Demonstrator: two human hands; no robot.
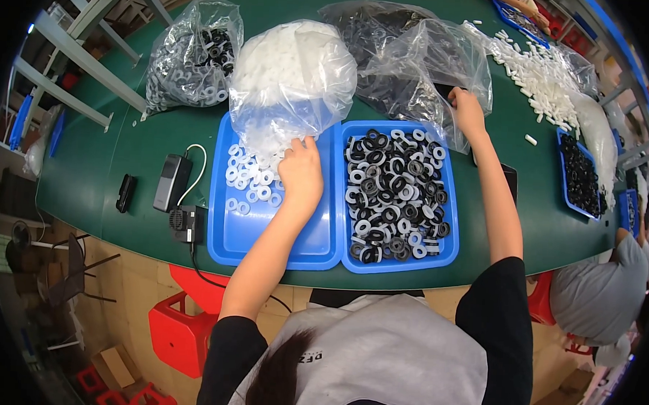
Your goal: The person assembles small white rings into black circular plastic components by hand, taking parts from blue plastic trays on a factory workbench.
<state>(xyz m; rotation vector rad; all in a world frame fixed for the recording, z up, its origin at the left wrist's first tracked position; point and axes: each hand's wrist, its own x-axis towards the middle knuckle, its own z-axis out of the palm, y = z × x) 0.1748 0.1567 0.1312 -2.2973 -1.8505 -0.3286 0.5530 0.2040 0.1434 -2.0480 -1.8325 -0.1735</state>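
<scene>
My left hand (301,171) is over the left blue tray (271,252), its fingers curled at the mouth of a clear plastic bag (294,64) full of white pieces. What those fingers hold, if anything, is hidden. White rings (249,176) lie in the tray below the bag's mouth. Farther right, my right hand (467,113) is closed at the near right edge of a crumpled clear bag (410,61) with dark contents. That bag's film hangs over the far edge of the right blue tray (452,255), which holds a heap of mixed black and pale rings (393,195).
A bag of grey and black rings (189,66) stands far left. A black power adapter (172,181) and a small black device (126,194) lie left of the trays. White cylinders (536,78) spread at right, near a tray of black parts (579,174). A person (599,294) sits at right.
</scene>
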